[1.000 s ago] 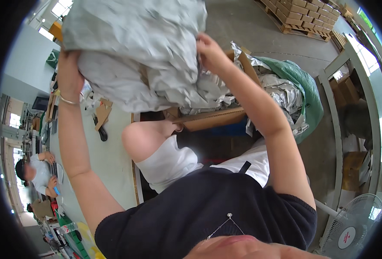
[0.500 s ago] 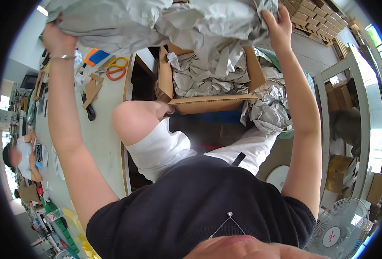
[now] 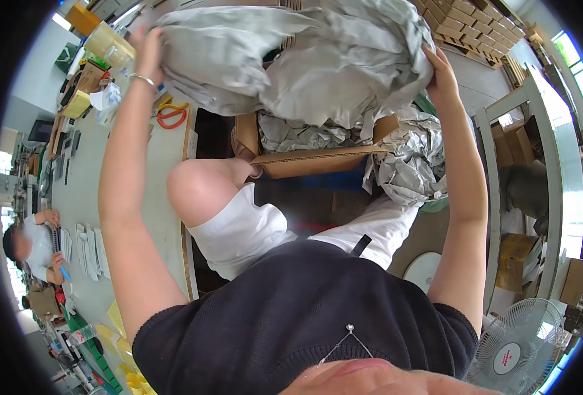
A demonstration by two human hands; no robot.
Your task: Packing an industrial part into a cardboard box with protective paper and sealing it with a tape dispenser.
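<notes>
A large crumpled sheet of grey packing paper [image 3: 344, 66] is stretched between my two hands above an open cardboard box. My left hand [image 3: 148, 56], slightly blurred, is closed at the sheet's left edge. On the opposite edge, my right hand [image 3: 443, 79] grips the paper with bent fingers. Below the sheet, the cardboard box [image 3: 318, 162] shows its near flap and more crumpled paper [image 3: 298, 135] inside. The raised sheet hides much of the box. Another heap of crumpled paper [image 3: 410, 158] lies just right of the box.
A long worktable [image 3: 143, 224] runs along my left, with orange-handled scissors [image 3: 171, 117] near its edge. A co-worker [image 3: 38, 247] sits across it. At right stand a shelf rack [image 3: 492, 171] and a fan [image 3: 512, 352]. Stacked cartons [image 3: 466, 23] are at the far right.
My left hand has moved right, bringing the sheet's left edge inward. The sheet now hangs lower and covers more of the box. My right hand has shifted slightly down and right.
</notes>
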